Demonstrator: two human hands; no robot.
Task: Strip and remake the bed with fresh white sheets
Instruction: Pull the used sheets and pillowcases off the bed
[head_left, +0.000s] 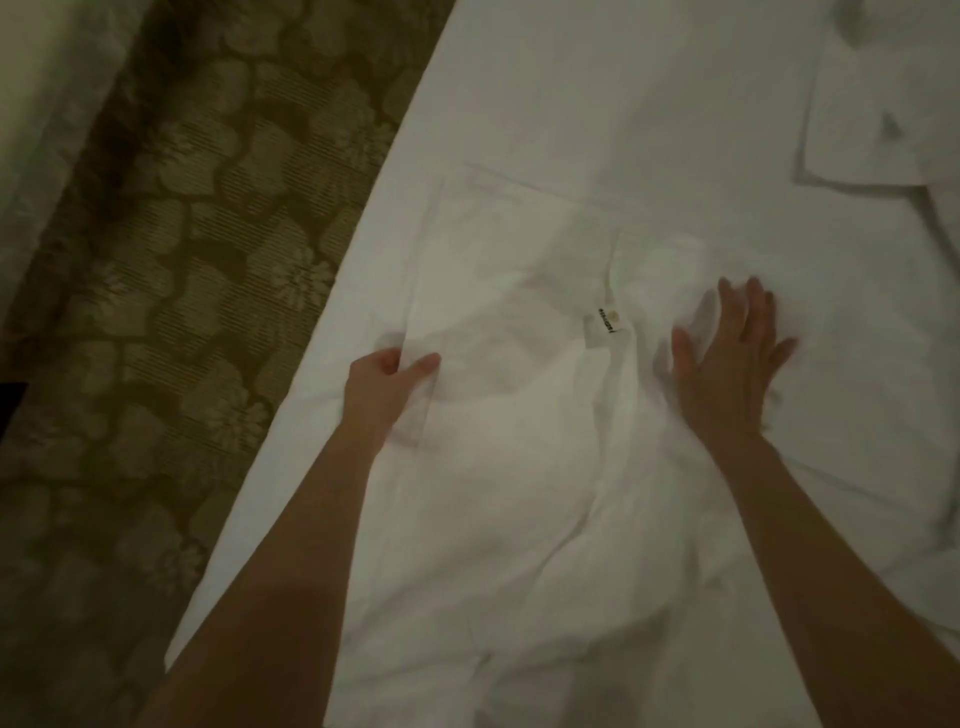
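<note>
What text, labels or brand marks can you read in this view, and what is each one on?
Small white tag sewn on the white sheet, between the left hand and right hand: dark print and a pale round mark, too small and blurred to read.
Nothing else bears text.

Both bare forearms extend forward from the near edge. Left hand: fingers curled, thumb opposed, pinching a fold of white sheet. Right hand: palm down, fingers straight and spread, pressed flat on the sheet, slightly blurred.
</note>
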